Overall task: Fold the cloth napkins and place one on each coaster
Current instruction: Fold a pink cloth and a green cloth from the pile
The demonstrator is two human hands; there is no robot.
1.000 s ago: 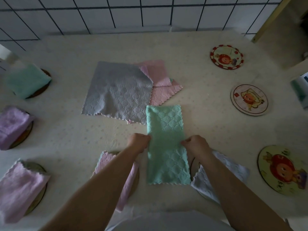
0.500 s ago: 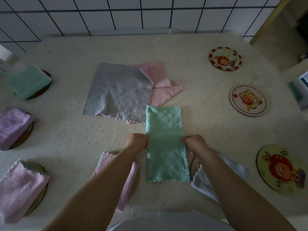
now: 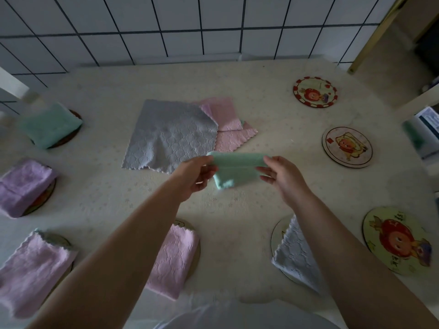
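Note:
A mint green napkin [image 3: 234, 170] hangs folded in the air above the table's middle. My left hand [image 3: 196, 175] pinches its left end and my right hand [image 3: 281, 176] pinches its right end. Behind it a grey napkin [image 3: 171, 136] lies spread flat over pink napkins [image 3: 228, 122]. Three bare coasters lie at the right: a red-rimmed coaster [image 3: 315, 91], a middle coaster [image 3: 347, 147] and a near coaster [image 3: 399, 241]. Folded napkins sit on other coasters: a green one [image 3: 50, 124], a purple one [image 3: 23, 186], a pink one [image 3: 28, 269], another pink one [image 3: 175, 257] and a white one [image 3: 297, 255].
The cream tablecloth [image 3: 107, 198] covers the table up to a white tiled wall [image 3: 190, 27]. A box [image 3: 425, 131] stands at the right edge.
The green napkin lay as a long strip on the table with my hands at its middle. Both hands have lifted it, and it now hangs folded in half.

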